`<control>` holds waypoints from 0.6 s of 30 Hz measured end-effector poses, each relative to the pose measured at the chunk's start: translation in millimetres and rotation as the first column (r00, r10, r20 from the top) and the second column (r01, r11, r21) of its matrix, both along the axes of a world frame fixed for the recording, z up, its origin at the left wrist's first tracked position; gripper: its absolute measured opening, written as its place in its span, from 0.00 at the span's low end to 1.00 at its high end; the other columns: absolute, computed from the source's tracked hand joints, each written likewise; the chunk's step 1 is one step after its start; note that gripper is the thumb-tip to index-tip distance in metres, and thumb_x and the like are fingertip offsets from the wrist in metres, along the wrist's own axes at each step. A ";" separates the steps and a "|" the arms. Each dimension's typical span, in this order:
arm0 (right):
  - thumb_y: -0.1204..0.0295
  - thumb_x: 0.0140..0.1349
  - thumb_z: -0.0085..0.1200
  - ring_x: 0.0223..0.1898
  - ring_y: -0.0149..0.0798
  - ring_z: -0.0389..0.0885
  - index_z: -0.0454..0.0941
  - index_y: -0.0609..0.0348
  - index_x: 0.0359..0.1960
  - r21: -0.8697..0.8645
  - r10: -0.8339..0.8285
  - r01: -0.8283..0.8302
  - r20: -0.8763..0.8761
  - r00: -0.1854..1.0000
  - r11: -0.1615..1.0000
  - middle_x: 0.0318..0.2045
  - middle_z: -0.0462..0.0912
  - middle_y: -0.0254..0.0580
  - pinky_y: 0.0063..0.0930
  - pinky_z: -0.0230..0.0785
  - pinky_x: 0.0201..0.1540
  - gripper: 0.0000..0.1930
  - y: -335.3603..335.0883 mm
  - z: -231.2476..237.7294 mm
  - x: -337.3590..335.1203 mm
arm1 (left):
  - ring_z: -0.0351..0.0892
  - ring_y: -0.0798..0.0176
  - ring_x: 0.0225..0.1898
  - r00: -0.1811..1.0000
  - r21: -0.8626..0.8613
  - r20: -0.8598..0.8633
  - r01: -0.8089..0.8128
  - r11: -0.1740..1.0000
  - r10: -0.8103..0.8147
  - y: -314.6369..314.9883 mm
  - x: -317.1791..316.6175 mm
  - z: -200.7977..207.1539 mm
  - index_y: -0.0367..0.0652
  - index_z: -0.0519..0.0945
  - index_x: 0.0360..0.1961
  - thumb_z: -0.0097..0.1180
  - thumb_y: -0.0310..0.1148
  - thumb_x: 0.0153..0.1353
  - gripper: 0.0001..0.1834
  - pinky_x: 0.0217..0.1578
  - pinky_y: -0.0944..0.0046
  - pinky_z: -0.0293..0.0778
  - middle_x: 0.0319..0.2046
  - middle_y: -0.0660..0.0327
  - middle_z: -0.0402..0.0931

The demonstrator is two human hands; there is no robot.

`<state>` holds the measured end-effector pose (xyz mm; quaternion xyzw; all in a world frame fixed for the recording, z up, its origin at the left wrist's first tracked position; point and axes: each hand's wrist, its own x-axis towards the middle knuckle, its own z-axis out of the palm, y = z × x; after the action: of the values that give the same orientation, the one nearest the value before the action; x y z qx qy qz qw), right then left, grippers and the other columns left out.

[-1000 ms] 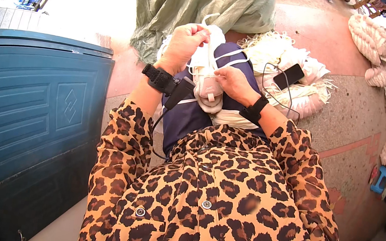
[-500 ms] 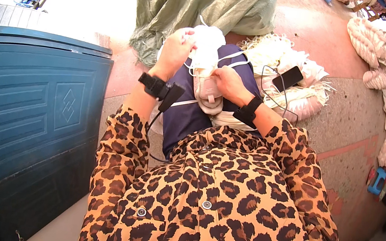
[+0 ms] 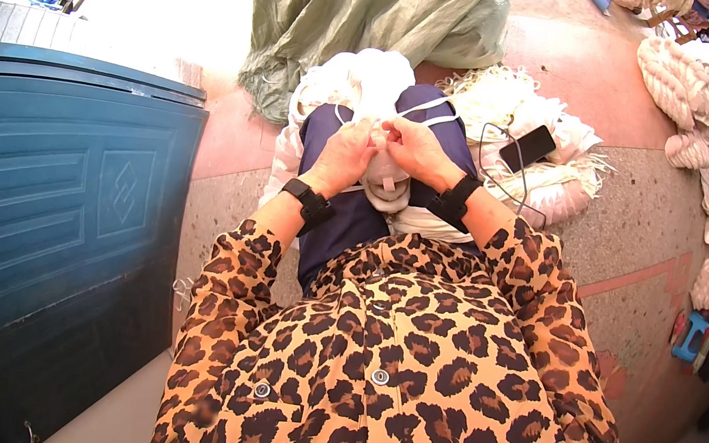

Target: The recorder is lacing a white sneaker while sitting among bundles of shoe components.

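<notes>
Between my thighs lies a pale pink and white shoe upper [image 3: 386, 182], its small tab toward me. At its lacing my two hands almost meet. My left hand [image 3: 343, 157] is closed, its fingertips pinched at a thin white lace that is mostly hidden. My right hand [image 3: 424, 152] also pinches there, thumb and forefinger pressed together. Just beyond my fingers a bundle of white uppers [image 3: 367, 77] rests on and past my knees. White cords cross my dark trousers [image 3: 340, 228].
Right of my knees, a black phone [image 3: 529, 147] with a looped cable lies on a pile of pale uppers and laces [image 3: 551, 191]. A green-grey sack [image 3: 369, 4] stands ahead. A blue panelled door [image 3: 69, 170] is at left. More bundles [image 3: 682, 83] line the right side.
My left hand has come down and toward me, from raised above the white bundle to beside my right hand. The right hand has barely moved.
</notes>
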<state>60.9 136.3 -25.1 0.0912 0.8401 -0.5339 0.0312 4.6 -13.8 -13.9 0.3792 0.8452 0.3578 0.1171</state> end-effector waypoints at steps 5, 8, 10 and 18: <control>0.74 0.46 0.51 0.31 0.40 0.77 0.75 0.64 0.32 0.068 0.053 -0.051 -0.027 0.998 0.996 0.26 0.78 0.46 0.29 0.68 0.34 0.11 3.4 5.3 -0.4 | 0.69 0.46 0.30 0.958 -0.241 -0.281 -0.022 0.970 -0.048 -62.1 -11.8 22.4 0.38 0.76 0.30 0.46 0.20 0.44 0.11 0.35 0.51 0.67 0.23 0.51 0.72; 0.76 0.49 0.51 0.31 0.27 0.73 0.72 0.62 0.30 -0.535 -0.085 0.169 0.179 0.980 0.828 0.27 0.75 0.34 0.21 0.67 0.34 0.06 11.0 8.3 -3.5 | 0.75 0.52 0.22 0.983 -0.427 -0.020 -0.175 0.887 0.184 -110.5 -23.1 35.2 0.37 0.80 0.23 0.53 0.27 0.40 0.07 0.26 0.62 0.71 0.18 0.50 0.75; 0.76 0.51 0.50 0.31 0.27 0.73 0.71 0.62 0.31 -0.662 -0.082 0.171 0.163 0.983 0.730 0.27 0.75 0.35 0.21 0.67 0.35 0.05 15.1 10.2 -3.2 | 0.76 0.53 0.20 0.962 -0.470 0.118 -0.163 0.867 0.245 -124.6 -23.3 33.3 0.37 0.81 0.23 0.54 0.28 0.40 0.08 0.25 0.63 0.71 0.18 0.50 0.76; 0.72 0.61 0.42 0.31 0.26 0.73 0.66 0.60 0.40 -0.657 -0.349 0.298 0.056 0.936 0.693 0.27 0.77 0.36 0.19 0.61 0.39 0.08 40.5 40.7 14.2 | 0.73 0.53 0.31 0.979 -0.072 -0.185 -0.103 0.992 0.088 -27.6 -27.4 12.1 0.37 0.78 0.28 0.56 0.31 0.46 0.10 0.32 0.58 0.69 0.25 0.54 0.74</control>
<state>75.2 176.8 15.6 0.2012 0.5704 -0.7938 -0.0636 -22.8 -41.4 -1.9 0.3642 0.8834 0.2924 0.0377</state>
